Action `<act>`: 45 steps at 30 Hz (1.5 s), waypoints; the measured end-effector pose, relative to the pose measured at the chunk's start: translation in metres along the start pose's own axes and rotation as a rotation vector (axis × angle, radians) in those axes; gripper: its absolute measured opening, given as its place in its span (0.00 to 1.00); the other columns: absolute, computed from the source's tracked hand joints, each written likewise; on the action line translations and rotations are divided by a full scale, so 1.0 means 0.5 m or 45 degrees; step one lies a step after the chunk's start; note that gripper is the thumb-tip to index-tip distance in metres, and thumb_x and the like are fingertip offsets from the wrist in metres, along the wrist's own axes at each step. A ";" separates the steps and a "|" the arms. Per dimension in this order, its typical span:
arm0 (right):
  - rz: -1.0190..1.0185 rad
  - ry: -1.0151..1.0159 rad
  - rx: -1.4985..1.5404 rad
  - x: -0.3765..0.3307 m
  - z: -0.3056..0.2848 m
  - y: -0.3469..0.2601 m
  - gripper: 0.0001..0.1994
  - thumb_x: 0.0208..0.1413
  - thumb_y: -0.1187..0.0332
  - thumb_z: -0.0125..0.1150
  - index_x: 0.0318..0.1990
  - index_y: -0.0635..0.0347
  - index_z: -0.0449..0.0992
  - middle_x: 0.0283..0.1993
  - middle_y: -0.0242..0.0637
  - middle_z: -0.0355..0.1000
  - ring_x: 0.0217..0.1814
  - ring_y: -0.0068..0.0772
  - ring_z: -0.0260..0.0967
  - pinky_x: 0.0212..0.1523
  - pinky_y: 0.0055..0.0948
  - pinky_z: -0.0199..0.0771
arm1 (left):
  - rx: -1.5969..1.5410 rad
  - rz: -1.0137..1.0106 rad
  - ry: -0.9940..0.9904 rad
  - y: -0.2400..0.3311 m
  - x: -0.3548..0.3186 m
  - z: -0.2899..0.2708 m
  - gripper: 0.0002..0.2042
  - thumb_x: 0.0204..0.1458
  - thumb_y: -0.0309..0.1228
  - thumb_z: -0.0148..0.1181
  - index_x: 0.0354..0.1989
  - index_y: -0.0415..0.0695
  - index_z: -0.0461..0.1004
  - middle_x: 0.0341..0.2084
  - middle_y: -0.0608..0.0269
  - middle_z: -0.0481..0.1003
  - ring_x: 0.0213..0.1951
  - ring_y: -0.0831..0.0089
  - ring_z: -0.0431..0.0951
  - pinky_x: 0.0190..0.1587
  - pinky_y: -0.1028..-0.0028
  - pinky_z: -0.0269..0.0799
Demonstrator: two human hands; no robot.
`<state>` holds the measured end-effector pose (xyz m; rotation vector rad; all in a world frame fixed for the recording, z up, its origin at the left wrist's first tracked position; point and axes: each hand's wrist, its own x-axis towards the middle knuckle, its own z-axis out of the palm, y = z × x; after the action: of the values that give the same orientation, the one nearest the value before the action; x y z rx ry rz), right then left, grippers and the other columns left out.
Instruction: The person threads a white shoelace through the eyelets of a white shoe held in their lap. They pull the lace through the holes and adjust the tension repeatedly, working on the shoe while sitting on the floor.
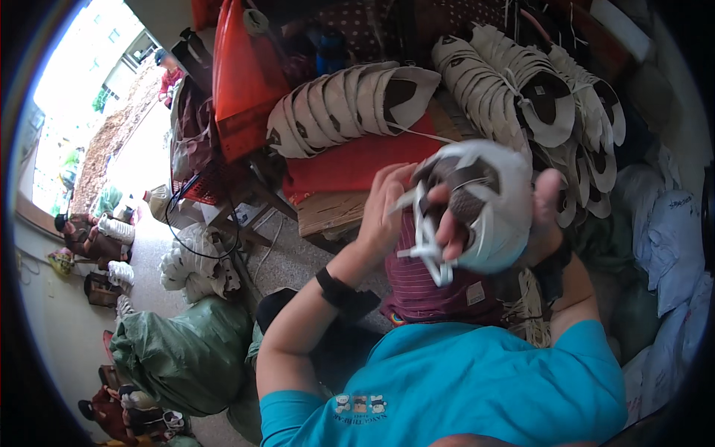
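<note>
White shoe upper [500, 210] in hand
Right hand [547, 223]: half-curled grip holding it. Left hand [383, 205]: beside it, grip cannot be told.

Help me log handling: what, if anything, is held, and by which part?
A white, rounded shoe upper with brown lining, held at its laced opening; exact contact blurred.

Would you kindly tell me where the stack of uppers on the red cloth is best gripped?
Probably around the middle of the stack, from the person's side, where the red cloth shows in front. It lies left to right, nested piece into piece, so gripping one end might pull it apart.
</note>
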<state>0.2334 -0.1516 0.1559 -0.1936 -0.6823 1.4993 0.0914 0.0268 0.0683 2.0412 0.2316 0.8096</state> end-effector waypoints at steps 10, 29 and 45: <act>-0.076 0.462 -0.795 0.044 -0.117 -0.179 0.41 0.58 0.37 0.57 0.64 0.67 0.61 0.59 0.59 0.69 0.50 0.50 0.76 0.52 0.41 0.78 | 0.465 0.141 0.010 -0.199 0.201 0.093 0.17 0.53 0.25 0.58 0.53 0.41 0.71 0.51 0.46 0.71 0.51 0.46 0.74 0.52 0.55 0.73; 0.662 0.464 -1.453 0.178 -0.295 -0.113 0.34 0.59 0.42 0.59 0.60 0.65 0.71 0.56 0.36 0.71 0.56 0.25 0.67 0.57 0.24 0.66 | -0.244 -0.450 0.069 -0.208 0.169 0.066 0.14 0.53 0.22 0.57 0.48 0.36 0.77 0.36 0.56 0.79 0.39 0.64 0.80 0.45 0.70 0.75; 0.094 0.202 -1.788 0.381 -0.381 -0.062 0.29 0.56 0.58 0.66 0.60 0.69 0.71 0.58 0.44 0.73 0.61 0.36 0.69 0.62 0.32 0.66 | 0.305 -0.228 0.349 -0.159 0.050 -0.115 0.12 0.56 0.24 0.59 0.49 0.44 0.76 0.46 0.55 0.73 0.46 0.60 0.76 0.47 0.68 0.74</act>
<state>0.3459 0.0820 0.0756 -1.3801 -1.4996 0.8072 0.0858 0.1229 0.0374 2.0869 0.6846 0.9849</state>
